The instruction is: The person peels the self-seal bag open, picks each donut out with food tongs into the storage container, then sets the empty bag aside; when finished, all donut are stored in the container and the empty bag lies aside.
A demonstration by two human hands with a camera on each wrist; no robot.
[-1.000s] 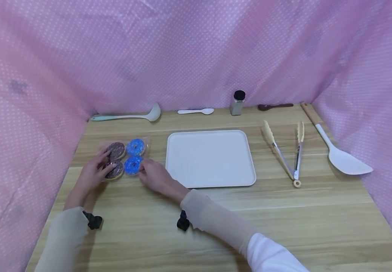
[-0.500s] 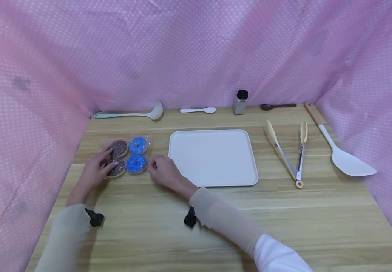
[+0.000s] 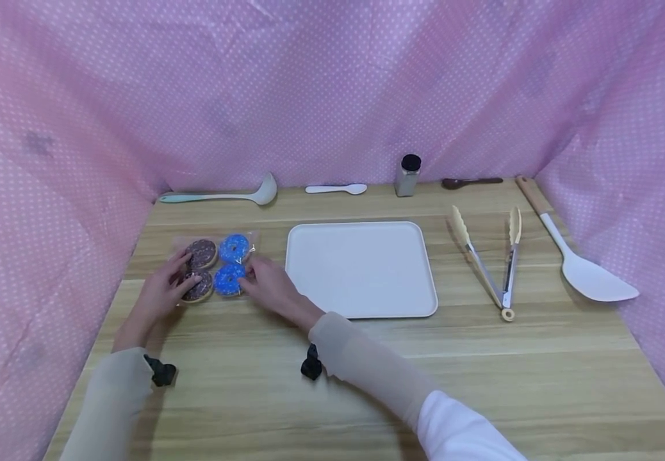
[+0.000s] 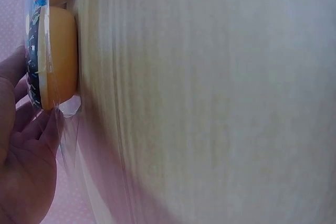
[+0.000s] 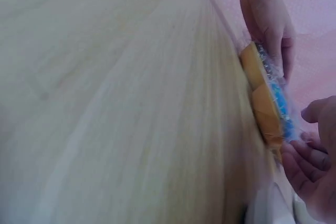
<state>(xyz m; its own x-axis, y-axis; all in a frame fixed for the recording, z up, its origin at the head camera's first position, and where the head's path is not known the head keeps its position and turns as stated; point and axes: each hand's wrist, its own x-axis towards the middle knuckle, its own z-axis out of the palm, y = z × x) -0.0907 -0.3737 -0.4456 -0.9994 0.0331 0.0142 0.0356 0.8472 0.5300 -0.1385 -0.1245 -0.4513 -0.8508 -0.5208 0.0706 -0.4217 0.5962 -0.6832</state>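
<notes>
A clear plastic pack [image 3: 254, 238] lies at the left of the table. It contains two chocolate doughnuts [image 3: 202, 254] with sprinkles and two blue doughnuts [image 3: 234, 248]. My left hand [image 3: 159, 291] holds the pack's left side, thumb and fingers spread round the chocolate doughnuts; the left wrist view shows a dark-iced doughnut [image 4: 60, 56] under the plastic at the fingers. At the pack's right edge, my right hand [image 3: 271, 285] touches the front blue doughnut. In the right wrist view, the right hand [image 5: 317, 163] has thumb and fingers apart beside the wrapped doughnuts [image 5: 266, 111].
A white tray [image 3: 361, 269] lies just right of the pack. Open tongs [image 3: 508, 275] and a white spatula [image 3: 592, 275] lie further right. Along the back are a ladle [image 3: 263, 192], a white spoon [image 3: 338, 189], a black-capped jar [image 3: 407, 176] and a dark spoon [image 3: 471, 182].
My right hand drew back from the pack's right edge to the right, then came back to the front blue doughnut. The left hand stayed on the pack.
</notes>
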